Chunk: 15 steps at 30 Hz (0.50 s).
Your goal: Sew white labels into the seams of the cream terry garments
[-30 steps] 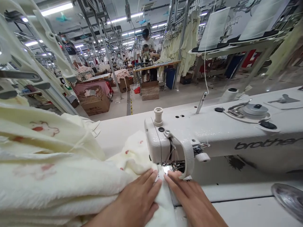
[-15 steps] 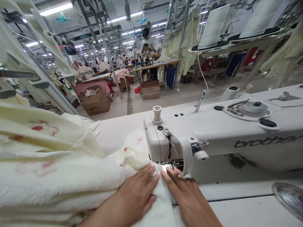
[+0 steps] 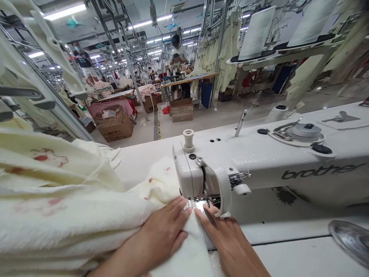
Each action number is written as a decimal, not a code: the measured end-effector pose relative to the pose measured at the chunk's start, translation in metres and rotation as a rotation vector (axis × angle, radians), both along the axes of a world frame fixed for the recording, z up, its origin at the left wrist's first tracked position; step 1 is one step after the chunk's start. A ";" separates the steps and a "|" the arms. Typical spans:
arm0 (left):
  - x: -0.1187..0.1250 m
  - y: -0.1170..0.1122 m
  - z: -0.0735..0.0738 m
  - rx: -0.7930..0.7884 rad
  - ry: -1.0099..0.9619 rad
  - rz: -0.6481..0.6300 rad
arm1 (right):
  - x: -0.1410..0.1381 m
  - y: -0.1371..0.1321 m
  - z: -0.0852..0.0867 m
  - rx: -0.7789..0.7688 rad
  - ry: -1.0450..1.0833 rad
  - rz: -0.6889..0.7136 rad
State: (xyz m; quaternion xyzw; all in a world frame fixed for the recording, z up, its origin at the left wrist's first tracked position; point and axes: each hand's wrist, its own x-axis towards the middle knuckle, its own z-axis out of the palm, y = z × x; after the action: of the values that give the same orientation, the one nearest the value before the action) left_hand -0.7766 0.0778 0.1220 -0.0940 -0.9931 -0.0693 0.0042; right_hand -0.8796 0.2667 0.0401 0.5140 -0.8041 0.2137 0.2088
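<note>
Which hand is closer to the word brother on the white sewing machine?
Right. The right hand is below and left of the word brother; the left hand lies farther left, on pale cloth.

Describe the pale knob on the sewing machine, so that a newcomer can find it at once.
Find the white machine lettered "brother". On top of its left end stands the knob. Pale and spool-shaped, it rises above the flat black plug beside it.

The white sewing machine (image 3: 259,154) reads "brother".
</note>
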 end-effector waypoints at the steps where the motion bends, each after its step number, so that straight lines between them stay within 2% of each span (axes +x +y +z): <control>1: -0.002 -0.001 0.001 0.024 -0.005 0.013 | -0.001 0.001 0.001 0.032 0.012 -0.003; 5: -0.012 -0.004 0.005 0.098 -0.006 0.064 | -0.003 0.004 0.009 0.099 0.068 -0.007; 8: -0.014 -0.006 0.005 0.091 -0.003 0.059 | -0.002 0.006 0.014 0.100 0.092 0.002; 15: -0.008 -0.007 -0.002 0.025 0.083 0.013 | 0.000 0.015 0.007 0.090 0.052 0.036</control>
State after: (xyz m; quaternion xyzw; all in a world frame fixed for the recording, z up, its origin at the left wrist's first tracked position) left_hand -0.7848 0.0713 0.1197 -0.0901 -0.9918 -0.0778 0.0472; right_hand -0.8797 0.2814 0.0473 0.5429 -0.7976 0.1675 0.2025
